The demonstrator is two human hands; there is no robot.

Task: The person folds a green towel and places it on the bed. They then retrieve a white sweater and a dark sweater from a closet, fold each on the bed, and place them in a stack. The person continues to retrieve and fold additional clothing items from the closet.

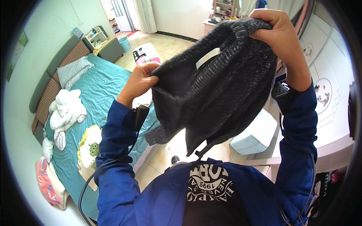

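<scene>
A dark grey knitted sweater [226, 84] hangs stretched between my hands in front of my chest. My left hand [141, 80] pinches one edge of it between thumb and fingers. Raised higher at the upper right, my right hand [273, 34] grips the opposite end of the knit. A pale label [208, 58] shows on the inside, beside the ribbed band. One ribbed cuff [151, 138] dangles at the lower left, below my left hand. Folds hide part of the garment.
At left stands a bed with a teal sheet [104, 84], bearing a pillow [74, 70] and a bundled white cloth [68, 106]. A white box [254, 132] is on the tiled floor at right, near a white cabinet [322, 93]. A blue bin [124, 44] sits beyond the bed.
</scene>
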